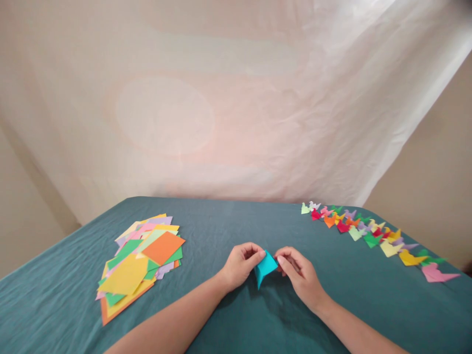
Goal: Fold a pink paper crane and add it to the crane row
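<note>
A small bright blue folded paper (267, 265) is held up just above the cloth near the front middle, with one pointed flap hanging down. My left hand (244, 265) pinches its upper left edge between thumb and fingers. At the paper's right corner, the thumb and fingertips of my right hand (298, 274) are closed together on the tip. The fingertips hide part of that corner.
A loose pile of coloured paper sheets (123, 275) lies on the left of the green tablecloth (221, 221). Several folded paper birds (391, 248) stand in slanting rows along the right side. A pale sheet (236, 123) hangs behind the table.
</note>
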Tool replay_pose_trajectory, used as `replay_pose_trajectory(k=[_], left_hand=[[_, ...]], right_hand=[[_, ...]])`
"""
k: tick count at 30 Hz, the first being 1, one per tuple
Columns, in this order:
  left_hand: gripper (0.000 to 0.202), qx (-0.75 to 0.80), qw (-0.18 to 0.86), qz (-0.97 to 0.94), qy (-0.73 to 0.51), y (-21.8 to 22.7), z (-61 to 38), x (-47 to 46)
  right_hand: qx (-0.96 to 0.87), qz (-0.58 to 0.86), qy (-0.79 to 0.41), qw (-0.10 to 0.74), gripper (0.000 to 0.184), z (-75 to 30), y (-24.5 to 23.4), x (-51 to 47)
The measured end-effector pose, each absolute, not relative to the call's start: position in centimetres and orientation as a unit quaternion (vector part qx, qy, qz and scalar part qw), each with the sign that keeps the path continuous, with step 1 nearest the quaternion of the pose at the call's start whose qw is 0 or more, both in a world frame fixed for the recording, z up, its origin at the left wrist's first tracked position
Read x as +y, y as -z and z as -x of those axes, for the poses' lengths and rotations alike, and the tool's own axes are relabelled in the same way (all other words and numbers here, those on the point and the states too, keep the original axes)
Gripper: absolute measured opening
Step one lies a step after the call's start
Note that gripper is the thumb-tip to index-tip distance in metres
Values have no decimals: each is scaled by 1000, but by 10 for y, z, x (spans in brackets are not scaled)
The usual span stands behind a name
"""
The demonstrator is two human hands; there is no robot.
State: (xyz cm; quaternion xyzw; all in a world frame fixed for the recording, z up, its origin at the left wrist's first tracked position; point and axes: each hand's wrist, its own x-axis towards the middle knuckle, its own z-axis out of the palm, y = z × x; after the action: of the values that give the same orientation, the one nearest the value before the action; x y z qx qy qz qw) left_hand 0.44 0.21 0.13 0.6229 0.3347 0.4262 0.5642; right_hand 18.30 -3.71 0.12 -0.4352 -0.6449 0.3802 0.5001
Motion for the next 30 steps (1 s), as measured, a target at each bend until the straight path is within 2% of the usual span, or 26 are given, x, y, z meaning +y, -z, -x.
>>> replay_pose_trajectory(k=[7,12,16,22,30], left_hand=[[30,344,550,-643,-407,-2,-7,-2],[32,359,527,-658,-400,-2,-7,-2],[36,356,513,-661,-416,-6,-6,-2],[32,335,541,-658,-404,-2,-6,-3],[27,342,516,-666,-417,2,-6,-3]], right_hand=[[-632,434,-450,458,23,-180,-3,-32],[-645,455,-418,450,26,-180,2,-30],[-619,460,-423,476,25,-181,3,-28],[-606,469,-408,496,26,-182,2,-28],[-630,468,-376,493,24,-181,2,-32]])
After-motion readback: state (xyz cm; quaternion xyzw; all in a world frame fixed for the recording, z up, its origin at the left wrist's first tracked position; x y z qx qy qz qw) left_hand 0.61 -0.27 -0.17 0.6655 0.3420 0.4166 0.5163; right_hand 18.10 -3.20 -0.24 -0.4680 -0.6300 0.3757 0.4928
